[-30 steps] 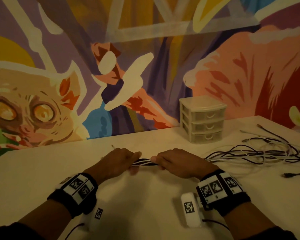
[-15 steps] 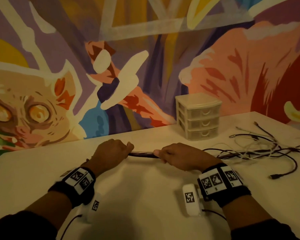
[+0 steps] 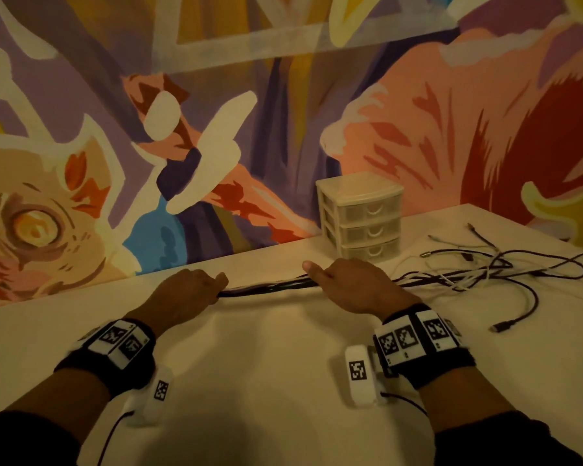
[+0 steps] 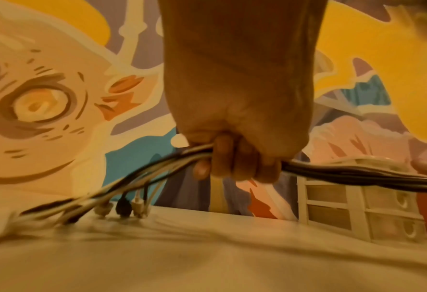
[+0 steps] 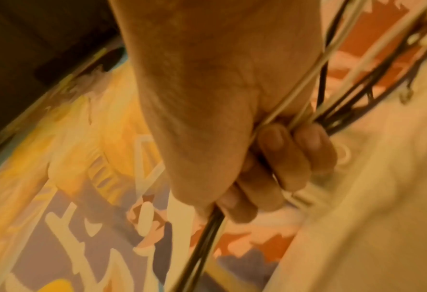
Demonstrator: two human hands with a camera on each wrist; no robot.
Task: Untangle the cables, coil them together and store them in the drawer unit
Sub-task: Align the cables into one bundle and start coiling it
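Note:
A bundle of black and white cables [image 3: 266,286] stretches level between my two hands above the white table [image 3: 249,358]. My left hand [image 3: 191,290] grips one end in a fist; in the left wrist view the cable plugs [image 4: 122,207] hang out past the left hand [image 4: 235,158] to the tabletop. My right hand [image 3: 347,280] is curled round the bundle further right, thumb pointing left; the right wrist view shows its fingers [image 5: 282,158] wrapped round the cables [image 5: 207,233]. Loose tangled cable ends [image 3: 505,270] trail right. The small three-drawer unit [image 3: 360,213] stands behind, drawers closed.
A painted mural wall [image 3: 216,129] runs along the table's far edge. A black plug [image 3: 500,327] lies at the right, near the loose loops. Bare tabletop stretches in front of my hands.
My hands have drawn apart along the bundle, the right hand sliding right, so a longer stretch of cable shows between them. The loose cables at the right have been pulled straighter.

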